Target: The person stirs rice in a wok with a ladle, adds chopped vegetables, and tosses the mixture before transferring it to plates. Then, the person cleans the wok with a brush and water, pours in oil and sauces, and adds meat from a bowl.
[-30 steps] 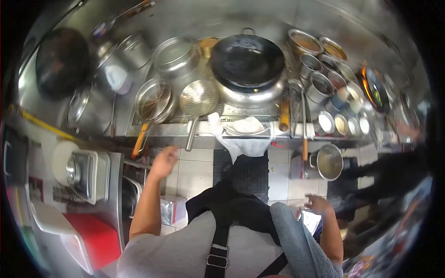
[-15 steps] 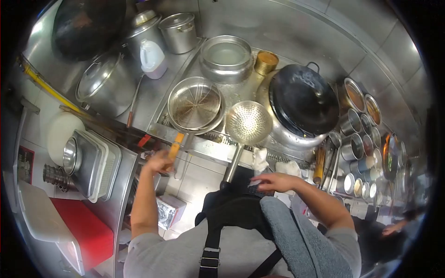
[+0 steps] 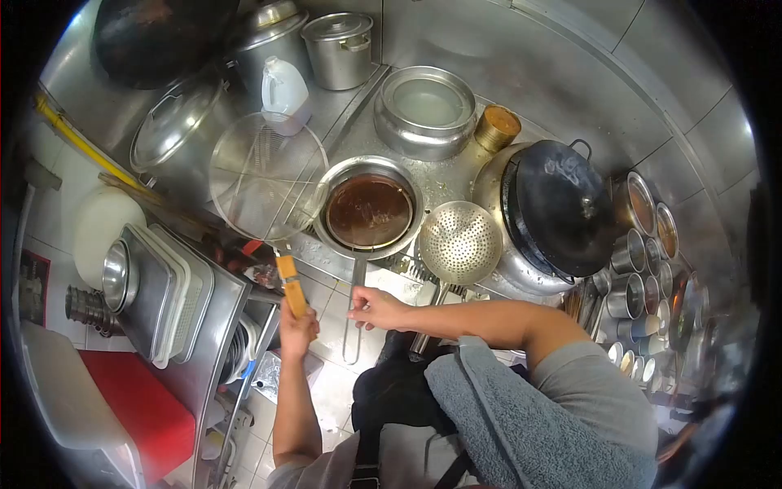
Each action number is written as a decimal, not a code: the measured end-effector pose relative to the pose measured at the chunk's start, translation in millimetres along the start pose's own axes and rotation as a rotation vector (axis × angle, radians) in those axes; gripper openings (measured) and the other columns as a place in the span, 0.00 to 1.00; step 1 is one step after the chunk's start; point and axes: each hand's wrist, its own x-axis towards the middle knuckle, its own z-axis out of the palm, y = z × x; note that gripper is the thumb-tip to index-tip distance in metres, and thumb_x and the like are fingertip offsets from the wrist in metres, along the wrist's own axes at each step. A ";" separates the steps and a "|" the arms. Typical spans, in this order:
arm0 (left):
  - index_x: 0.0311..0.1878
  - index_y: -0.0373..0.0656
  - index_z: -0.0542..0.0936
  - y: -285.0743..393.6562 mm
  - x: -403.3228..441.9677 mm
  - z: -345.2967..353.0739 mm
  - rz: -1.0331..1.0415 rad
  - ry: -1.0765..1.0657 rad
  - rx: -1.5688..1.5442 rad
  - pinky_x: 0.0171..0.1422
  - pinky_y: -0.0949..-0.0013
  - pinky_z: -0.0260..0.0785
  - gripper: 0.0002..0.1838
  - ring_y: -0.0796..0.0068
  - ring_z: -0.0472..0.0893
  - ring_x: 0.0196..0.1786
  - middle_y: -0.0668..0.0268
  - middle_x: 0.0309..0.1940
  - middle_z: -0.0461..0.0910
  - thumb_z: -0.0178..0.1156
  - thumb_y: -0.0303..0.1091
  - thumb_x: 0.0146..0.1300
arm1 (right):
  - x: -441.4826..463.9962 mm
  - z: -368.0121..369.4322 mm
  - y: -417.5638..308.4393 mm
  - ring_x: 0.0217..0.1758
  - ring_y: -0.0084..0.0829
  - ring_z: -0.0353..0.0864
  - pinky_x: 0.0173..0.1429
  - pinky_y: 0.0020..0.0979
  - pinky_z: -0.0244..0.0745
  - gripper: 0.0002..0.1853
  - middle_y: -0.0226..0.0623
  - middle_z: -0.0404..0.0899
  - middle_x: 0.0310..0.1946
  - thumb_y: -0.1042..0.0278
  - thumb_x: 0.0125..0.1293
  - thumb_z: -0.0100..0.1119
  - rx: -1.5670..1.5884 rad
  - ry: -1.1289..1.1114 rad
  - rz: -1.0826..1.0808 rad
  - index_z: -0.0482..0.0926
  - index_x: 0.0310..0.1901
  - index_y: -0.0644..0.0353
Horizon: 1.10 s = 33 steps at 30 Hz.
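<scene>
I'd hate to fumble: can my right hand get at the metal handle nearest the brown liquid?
Likely yes: your right hand is right at the metal handle, and the left hand holds the strainer clear of it.

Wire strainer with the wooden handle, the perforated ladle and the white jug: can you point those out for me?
Wire strainer (image 3: 287, 271): head view, on its wooden handle.
Perforated ladle (image 3: 461, 243): head view, middle of its bowl.
White jug (image 3: 284, 91): head view, on its body.

Between pan (image 3: 415, 194) and wok (image 3: 562, 210), obstructing ladle (image 3: 459, 244)
</scene>
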 end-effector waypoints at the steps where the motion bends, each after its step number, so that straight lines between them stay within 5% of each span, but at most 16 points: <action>1: 0.54 0.43 0.66 9.8 0.4 -6.1 0.019 0.004 -0.027 0.23 0.75 0.67 0.17 0.79 0.72 0.21 0.69 0.27 0.71 0.55 0.22 0.63 | -2.5 -1.7 5.0 0.42 0.30 0.84 0.36 0.33 0.82 0.11 0.33 0.73 0.37 0.69 0.70 0.58 0.126 0.046 0.051 0.63 0.40 0.55; 3: 0.54 0.43 0.65 21.1 -3.1 -12.5 0.042 0.020 -0.011 0.24 0.75 0.68 0.16 0.79 0.71 0.22 0.68 0.26 0.71 0.55 0.23 0.64 | -16.2 -13.1 16.0 0.39 0.31 0.86 0.31 0.28 0.81 0.12 0.33 0.72 0.33 0.78 0.66 0.56 0.287 0.093 0.048 0.63 0.41 0.52; 7: 0.52 0.44 0.65 6.7 -14.0 -20.0 0.061 0.046 0.054 0.24 0.75 0.68 0.14 0.79 0.71 0.24 0.68 0.26 0.70 0.55 0.24 0.66 | -70.2 -41.2 -3.3 0.37 0.40 0.85 0.38 0.38 0.83 0.23 0.39 0.71 0.42 0.87 0.63 0.46 0.735 0.178 0.161 0.62 0.55 0.48; 8: 0.52 0.43 0.65 3.0 -15.2 -16.8 0.078 0.052 0.041 0.24 0.75 0.68 0.14 0.79 0.71 0.23 0.69 0.25 0.69 0.56 0.25 0.66 | -78.8 -44.9 -6.9 0.27 0.32 0.79 0.33 0.35 0.77 0.24 0.37 0.72 0.36 0.80 0.69 0.45 0.751 0.249 0.195 0.58 0.62 0.45; 9: 0.52 0.43 0.65 1.3 -14.9 -14.6 0.075 0.041 0.043 0.24 0.75 0.68 0.14 0.79 0.71 0.23 0.69 0.25 0.69 0.56 0.25 0.66 | -86.8 -52.0 -6.3 0.27 0.32 0.79 0.33 0.35 0.77 0.24 0.37 0.72 0.36 0.80 0.69 0.45 0.758 0.258 0.192 0.58 0.62 0.45; 12: 0.52 0.43 0.65 -0.4 -8.0 -8.8 0.047 0.043 0.016 0.23 0.75 0.67 0.15 0.79 0.71 0.22 0.69 0.24 0.70 0.57 0.27 0.66 | -107.5 -69.2 -16.0 0.18 0.18 0.56 0.24 0.25 0.56 0.18 0.27 0.64 0.23 0.66 0.77 0.42 0.748 0.263 0.256 0.57 0.65 0.44; 15: 0.54 0.43 0.66 3.3 9.5 -16.4 0.067 -0.007 0.025 0.23 0.75 0.67 0.16 0.79 0.71 0.21 0.69 0.24 0.70 0.57 0.27 0.65 | -114.2 -95.1 5.6 0.18 0.17 0.56 0.23 0.25 0.57 0.24 0.25 0.61 0.23 0.66 0.77 0.42 0.697 0.080 0.249 0.52 0.71 0.42; 19: 0.52 0.45 0.67 27.0 25.9 -9.2 0.065 0.007 0.048 0.20 0.78 0.64 0.15 0.82 0.69 0.18 0.71 0.24 0.71 0.56 0.24 0.64 | -131.5 -93.9 22.0 0.20 0.18 0.57 0.22 0.25 0.58 0.31 0.25 0.60 0.24 0.68 0.78 0.39 0.589 0.135 0.183 0.42 0.76 0.39; 24: 0.52 0.45 0.67 41.1 46.2 0.1 0.080 0.021 0.144 0.21 0.80 0.63 0.16 0.83 0.69 0.19 0.70 0.25 0.71 0.61 0.33 0.65 | -148.3 -107.3 46.5 0.21 0.19 0.57 0.24 0.26 0.62 0.34 0.26 0.59 0.23 0.68 0.78 0.40 0.537 0.127 0.012 0.35 0.77 0.38; 33: 0.50 0.44 0.66 47.4 72.7 93.8 -0.031 -0.278 0.152 0.19 0.77 0.64 0.14 0.81 0.70 0.19 0.69 0.25 0.71 0.53 0.23 0.62 | -291.5 -126.8 24.0 0.21 0.17 0.56 0.23 0.23 0.60 0.37 0.24 0.58 0.23 0.70 0.75 0.48 0.535 0.439 -0.158 0.39 0.77 0.42</action>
